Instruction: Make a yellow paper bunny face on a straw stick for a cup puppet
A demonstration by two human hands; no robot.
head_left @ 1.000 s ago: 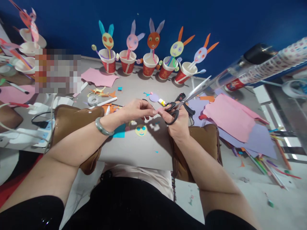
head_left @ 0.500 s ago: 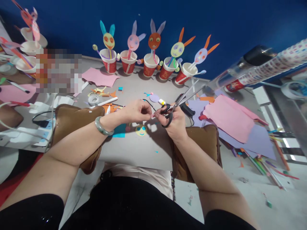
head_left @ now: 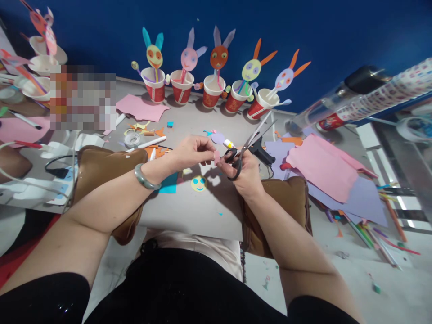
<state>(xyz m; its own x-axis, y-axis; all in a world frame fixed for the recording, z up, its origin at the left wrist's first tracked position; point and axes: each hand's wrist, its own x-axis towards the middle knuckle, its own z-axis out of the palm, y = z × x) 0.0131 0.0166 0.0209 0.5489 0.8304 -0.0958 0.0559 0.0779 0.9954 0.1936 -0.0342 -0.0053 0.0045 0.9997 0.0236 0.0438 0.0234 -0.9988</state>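
Scrap of pink paper (head_left: 216, 157), held up off the table (head_left: 189, 213), just beyond and slightly to the right of the yellow paper face (head_left: 199, 183). Compared with half a second ago, turned to show much more of its flat side; then, just a thin sliver at the fingertips. Scissors (head_left: 244, 148) swung further toward the row of paper-rabbit cups (head_left: 213, 96) than a second ago, blades clearly parted. Yellow paper face unmoved, flat, with blue eyes and smile.

Small scrap, plain pink, uneven in outline, similar in colour to the large pink sheet (head_left: 326, 166) well to the right of the yellow paper face. In left hand (head_left: 193, 150), thumb and forefinger together, pinched on the scrap. In right hand (head_left: 248, 173), fingers curled around the black scissor loops, thumb and fingertip right at the scrap's edge; cannot tell whether gripping it too.

Beyond the yellow paper face, lilac paper disc (head_left: 218, 137). Beyond and to its right, black glue gun (head_left: 266, 154). Near its left side, turquoise paper (head_left: 168, 185).
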